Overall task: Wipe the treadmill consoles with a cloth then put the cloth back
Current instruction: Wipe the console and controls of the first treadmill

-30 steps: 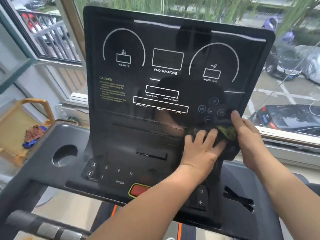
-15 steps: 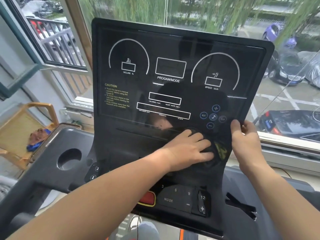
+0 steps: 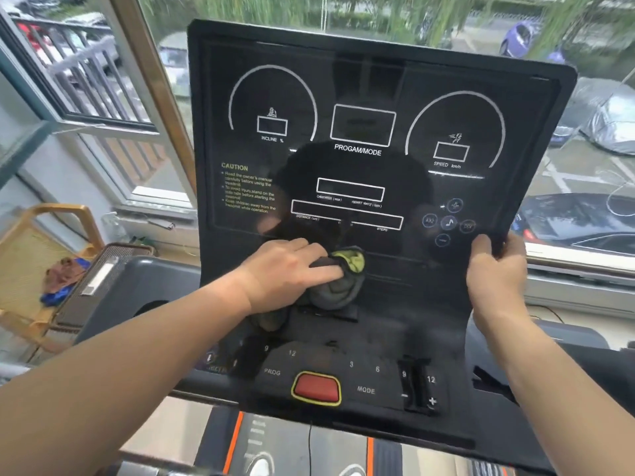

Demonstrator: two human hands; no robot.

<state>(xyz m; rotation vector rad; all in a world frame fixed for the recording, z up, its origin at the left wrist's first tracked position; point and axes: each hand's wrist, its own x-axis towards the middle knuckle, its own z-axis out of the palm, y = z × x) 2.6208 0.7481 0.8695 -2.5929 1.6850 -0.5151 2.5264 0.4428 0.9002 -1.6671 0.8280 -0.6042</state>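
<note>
The black treadmill console [image 3: 360,80] stands tilted in front of me, with white dial outlines and a PROGAM/MODE box. A dark grey cloth with a yellow-green patch [image 3: 338,286] lies bunched on the console's lower middle, below the display boxes. My left hand [image 3: 288,269] lies on top of the cloth with its fingers stretched out, pressing it against the panel. My right hand [image 3: 494,273] grips the console's right edge, thumb on the front and fingers behind.
A red stop button [image 3: 316,388] and speed keys sit on the lower panel. At the left stands a wooden chair [image 3: 51,218] with bundled rags [image 3: 63,274] on it. Windows surround the console, with parked cars outside. The treadmill belt [image 3: 309,448] runs below.
My left hand has slid the cloth leftward from the console's lower right to its lower middle. My right hand left the cloth and took hold of the right edge.
</note>
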